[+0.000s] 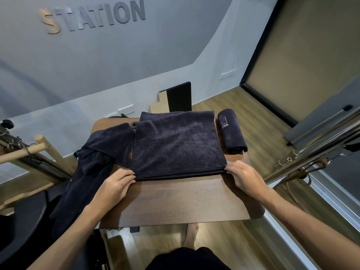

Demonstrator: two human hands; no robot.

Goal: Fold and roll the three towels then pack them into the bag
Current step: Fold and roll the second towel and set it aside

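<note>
1. The left hand [114, 187] pinches the near left corner of the folded towel [177, 145], fingers curled on its edge.
2. The right hand [244, 177] pinches the near right corner the same way.
3. The folded towel lies flat on the middle of the brown table [175, 201], its near edge between the hands.
4. A loose towel [93, 162] drapes over the table's left edge, touching the folded one.
5. A rolled towel [231, 131] lies at the far right corner, just beside the folded one.
</note>
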